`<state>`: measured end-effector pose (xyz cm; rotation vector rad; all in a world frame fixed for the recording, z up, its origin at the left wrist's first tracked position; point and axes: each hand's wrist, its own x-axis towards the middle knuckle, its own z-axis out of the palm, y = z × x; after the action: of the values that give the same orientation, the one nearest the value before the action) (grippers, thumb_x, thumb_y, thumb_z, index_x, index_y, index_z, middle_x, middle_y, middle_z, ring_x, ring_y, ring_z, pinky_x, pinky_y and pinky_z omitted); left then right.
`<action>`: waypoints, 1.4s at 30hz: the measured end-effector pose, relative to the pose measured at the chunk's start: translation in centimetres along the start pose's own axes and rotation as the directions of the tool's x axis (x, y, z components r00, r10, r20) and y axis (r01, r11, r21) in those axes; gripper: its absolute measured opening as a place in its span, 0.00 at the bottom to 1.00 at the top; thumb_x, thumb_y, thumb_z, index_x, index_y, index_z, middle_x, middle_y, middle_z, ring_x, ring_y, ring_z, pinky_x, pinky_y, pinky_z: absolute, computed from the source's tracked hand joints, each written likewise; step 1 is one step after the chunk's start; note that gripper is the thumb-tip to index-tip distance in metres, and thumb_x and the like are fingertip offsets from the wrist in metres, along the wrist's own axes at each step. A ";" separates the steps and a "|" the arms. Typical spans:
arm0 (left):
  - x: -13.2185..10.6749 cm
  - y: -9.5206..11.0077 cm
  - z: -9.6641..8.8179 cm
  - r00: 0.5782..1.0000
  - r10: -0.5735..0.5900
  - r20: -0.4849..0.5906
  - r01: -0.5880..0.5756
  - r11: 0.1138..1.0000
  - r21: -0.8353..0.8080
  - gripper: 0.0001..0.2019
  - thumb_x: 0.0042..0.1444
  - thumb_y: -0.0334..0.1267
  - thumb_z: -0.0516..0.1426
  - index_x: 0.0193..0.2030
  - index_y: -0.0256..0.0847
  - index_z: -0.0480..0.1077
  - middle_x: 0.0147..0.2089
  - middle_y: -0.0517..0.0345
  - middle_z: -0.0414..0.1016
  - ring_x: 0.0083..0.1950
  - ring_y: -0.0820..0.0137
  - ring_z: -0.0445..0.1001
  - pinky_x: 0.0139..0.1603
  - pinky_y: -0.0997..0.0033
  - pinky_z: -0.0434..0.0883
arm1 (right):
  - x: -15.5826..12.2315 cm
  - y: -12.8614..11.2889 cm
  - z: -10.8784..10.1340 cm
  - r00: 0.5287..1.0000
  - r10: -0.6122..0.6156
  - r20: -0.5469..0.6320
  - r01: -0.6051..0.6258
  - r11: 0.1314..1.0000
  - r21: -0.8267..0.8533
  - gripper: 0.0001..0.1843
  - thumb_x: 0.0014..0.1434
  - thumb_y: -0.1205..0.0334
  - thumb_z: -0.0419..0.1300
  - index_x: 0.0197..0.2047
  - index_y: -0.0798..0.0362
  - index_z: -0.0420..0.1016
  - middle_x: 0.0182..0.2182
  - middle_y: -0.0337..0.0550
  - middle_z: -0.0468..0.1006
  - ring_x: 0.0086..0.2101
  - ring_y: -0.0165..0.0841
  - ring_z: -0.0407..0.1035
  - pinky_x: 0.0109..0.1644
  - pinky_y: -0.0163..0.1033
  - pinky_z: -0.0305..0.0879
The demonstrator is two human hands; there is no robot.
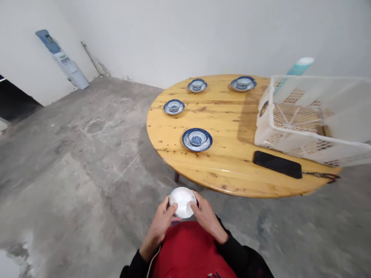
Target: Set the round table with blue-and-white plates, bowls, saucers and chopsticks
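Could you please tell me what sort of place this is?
It looks like a plain indoor room, perhaps for eating: a wooden table carries bowls on plates, a water dispenser stands by the wall, and the floor looks like concrete.

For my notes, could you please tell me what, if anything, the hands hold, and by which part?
The left hand and right hand hold a white bowl by opposite sides of its rim, thumbs on top.

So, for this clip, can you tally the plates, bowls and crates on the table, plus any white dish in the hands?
Plates: 4
Bowls: 4
Crate: 1
Held white dish: 1 showing
Total: 10
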<state>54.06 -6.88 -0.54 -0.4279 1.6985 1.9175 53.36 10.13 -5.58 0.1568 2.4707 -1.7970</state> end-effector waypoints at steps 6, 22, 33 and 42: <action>1.5 0.5 -2.7 0.998 -0.045 0.039 0.046 0.999 -0.018 0.35 0.55 0.59 0.64 0.62 0.36 0.68 0.55 0.43 0.75 0.50 0.60 0.77 0.47 0.65 0.77 | 1.2 -0.1 2.1 0.999 0.049 -0.006 -0.049 0.998 -0.036 0.27 0.55 0.58 0.50 0.54 0.57 0.78 0.44 0.51 0.85 0.43 0.42 0.78 0.51 0.44 0.73; 13.0 10.0 -7.5 0.997 -0.038 -0.060 0.044 0.995 0.091 0.37 0.49 0.60 0.67 0.60 0.37 0.72 0.56 0.43 0.77 0.50 0.56 0.78 0.43 0.62 0.80 | 16.1 -2.5 5.8 0.997 0.075 0.035 -0.075 0.997 0.014 0.26 0.56 0.63 0.50 0.55 0.59 0.76 0.46 0.56 0.83 0.43 0.43 0.77 0.52 0.46 0.71; 21.4 16.3 -6.3 0.988 -0.014 0.153 -0.006 0.992 0.126 0.30 0.55 0.54 0.66 0.61 0.39 0.72 0.58 0.45 0.76 0.54 0.56 0.77 0.46 0.63 0.79 | 23.3 -4.2 3.2 0.977 0.095 -0.192 -0.101 0.995 -0.023 0.28 0.56 0.62 0.50 0.57 0.58 0.75 0.48 0.55 0.83 0.47 0.44 0.77 0.54 0.47 0.72; 30.9 23.2 -3.5 0.847 -0.072 0.526 -0.066 0.969 0.239 0.30 0.57 0.51 0.64 0.63 0.39 0.68 0.64 0.44 0.71 0.53 0.59 0.77 0.46 0.63 0.80 | 28.3 -5.6 0.1 0.827 0.188 -0.531 -0.232 0.972 -0.018 0.28 0.56 0.57 0.51 0.56 0.57 0.75 0.47 0.54 0.83 0.44 0.46 0.77 0.49 0.48 0.73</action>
<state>15.23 -6.12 0.25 0.1925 1.5194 1.5871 24.57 9.28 -3.95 1.0055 2.7146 -1.7272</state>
